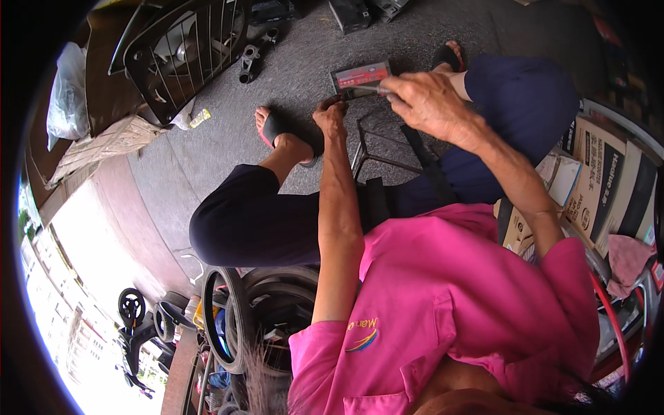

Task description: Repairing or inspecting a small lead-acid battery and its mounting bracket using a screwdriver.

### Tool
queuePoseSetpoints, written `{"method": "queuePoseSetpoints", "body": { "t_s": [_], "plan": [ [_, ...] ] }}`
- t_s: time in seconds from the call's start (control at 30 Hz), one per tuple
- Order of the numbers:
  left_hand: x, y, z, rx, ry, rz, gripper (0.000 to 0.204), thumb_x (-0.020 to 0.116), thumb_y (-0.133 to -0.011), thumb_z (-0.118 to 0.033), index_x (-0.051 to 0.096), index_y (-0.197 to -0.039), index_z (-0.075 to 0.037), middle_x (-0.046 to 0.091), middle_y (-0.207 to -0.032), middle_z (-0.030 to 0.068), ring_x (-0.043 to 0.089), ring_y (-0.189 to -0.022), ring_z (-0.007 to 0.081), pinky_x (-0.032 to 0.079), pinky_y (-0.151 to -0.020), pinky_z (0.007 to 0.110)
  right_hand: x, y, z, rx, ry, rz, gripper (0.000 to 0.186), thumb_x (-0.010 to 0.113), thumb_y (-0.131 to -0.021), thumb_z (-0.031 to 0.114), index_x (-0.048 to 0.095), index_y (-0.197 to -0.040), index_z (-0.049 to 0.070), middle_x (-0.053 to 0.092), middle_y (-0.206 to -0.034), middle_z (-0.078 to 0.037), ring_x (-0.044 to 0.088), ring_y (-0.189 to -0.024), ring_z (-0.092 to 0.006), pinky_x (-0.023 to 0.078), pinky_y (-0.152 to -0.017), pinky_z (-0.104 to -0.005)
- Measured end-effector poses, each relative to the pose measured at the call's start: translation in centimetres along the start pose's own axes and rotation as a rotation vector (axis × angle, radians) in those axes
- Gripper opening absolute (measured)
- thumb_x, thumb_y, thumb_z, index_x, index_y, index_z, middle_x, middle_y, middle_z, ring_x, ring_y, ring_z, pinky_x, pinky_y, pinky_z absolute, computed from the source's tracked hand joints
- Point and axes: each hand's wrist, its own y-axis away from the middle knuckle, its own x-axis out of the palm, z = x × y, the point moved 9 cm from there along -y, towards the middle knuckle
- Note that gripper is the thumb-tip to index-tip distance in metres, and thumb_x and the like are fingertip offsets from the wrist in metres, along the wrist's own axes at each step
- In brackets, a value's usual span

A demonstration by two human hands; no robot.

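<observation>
Head view: nearest to me is the pink shirt (443,277). Past it, I see the right hand (425,104) closed around a thin tool (364,88). The left hand (330,117) is curled near the tool's other end; I can't tell what it grips. The box (361,73) shows just beyond the tool. Farther left sits a basket (168,81).

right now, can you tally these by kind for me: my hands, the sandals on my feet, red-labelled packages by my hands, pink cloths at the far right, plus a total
Left hand and right hand: 2
Left sandal and right sandal: 2
Red-labelled package: 1
Pink cloth: 1
Total: 6
</observation>
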Motion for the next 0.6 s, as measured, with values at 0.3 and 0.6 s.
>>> {"method": "queuePoseSetpoints", "body": {
  "t_s": [0.3, 0.6],
  "plan": [
    [0.5, 0.4, -0.2, -0.071, -0.06, -0.052, 0.027, 0.064, -0.067, 0.006, 0.06, -0.093, 0.011, 0.064, -0.077, 0.0151, 0.062, -0.064, 0.0216, 0.05, -0.056, 0.027, 4.5, 1.0, 0.5, 0.034, -0.01, 0.115, 0.024, 0.056, -0.081, 0.012, 0.057, -0.102, 0.001, 0.062, -0.085, -0.015, 0.062, -0.077, -0.0307, 0.05, -0.07, -0.0405],
    [1.0, 0.5, -0.3, -0.031, -0.019, -0.052, 0.023, 0.061, -0.066, 0.005, 0.06, -0.087, 0.013, 0.063, -0.076, 0.0147, 0.061, -0.064, 0.0212, 0.05, -0.061, 0.027, 4.2, 1.0, 0.8, 0.013, -0.042, 0.078, 0.021, 0.056, -0.081, 0.009, 0.056, -0.1, -0.001, 0.06, -0.079, -0.014, 0.061, -0.074, -0.0307, 0.049, -0.067, -0.0416]
  ]
}}
